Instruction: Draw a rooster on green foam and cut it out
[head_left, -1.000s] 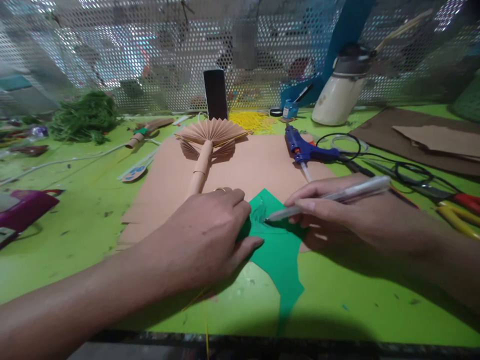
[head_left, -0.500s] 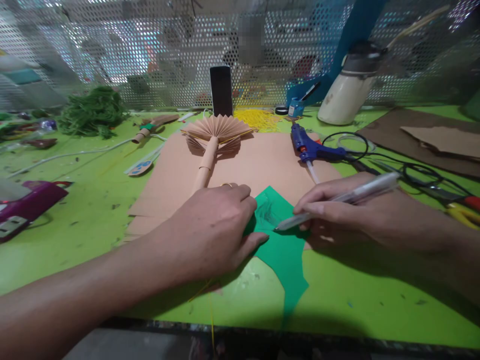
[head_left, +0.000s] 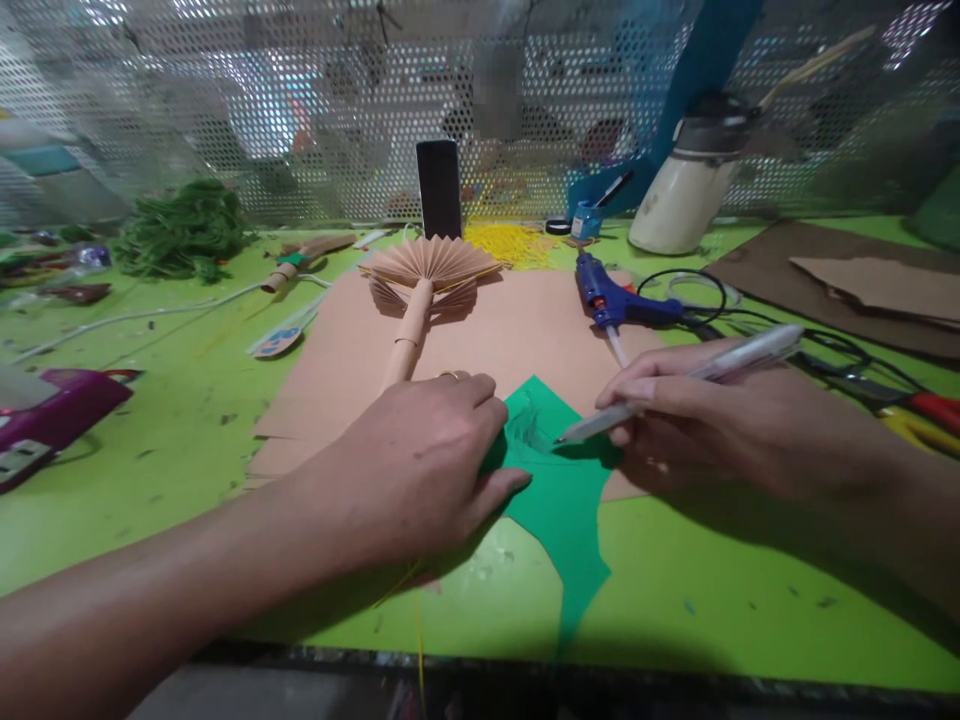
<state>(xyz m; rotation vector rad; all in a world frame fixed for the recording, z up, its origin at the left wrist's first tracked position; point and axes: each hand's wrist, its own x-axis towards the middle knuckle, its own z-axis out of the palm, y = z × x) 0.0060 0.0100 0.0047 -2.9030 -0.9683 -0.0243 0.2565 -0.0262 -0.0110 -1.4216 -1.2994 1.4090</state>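
Note:
A piece of green paper point(head_left: 559, 500) with a pointed top and an irregular cut outline carries dark scribbled lines on its upper part. My left hand point(head_left: 442, 460) holds the paper down at its left side, fingers curled and thumb resting on top; the fingertips are partly hidden. In my right hand point(head_left: 675, 410) a clear-barrelled pen point(head_left: 739, 358) is gripped between thumb and fingers. Its tip is at the scribbled area of the paper. Beyond my left hand lies a pleated brown paper fan shape point(head_left: 431, 260) on a rolled paper stem point(head_left: 412, 325).
Brown paper sheets point(head_left: 315, 375) lie under the work. A blue glue gun point(head_left: 619, 300) with its cord is at the right, near scissors point(head_left: 911, 415). A phone point(head_left: 439, 188) stands at the back. Farther out are a pale jug point(head_left: 679, 195), green fibres point(head_left: 180, 230) and a purple power strip point(head_left: 67, 415).
The pen tip has shifted slightly up and right on the green paper, with more dark strokes around it. My left hand stays in place; the whole view has shifted slightly.

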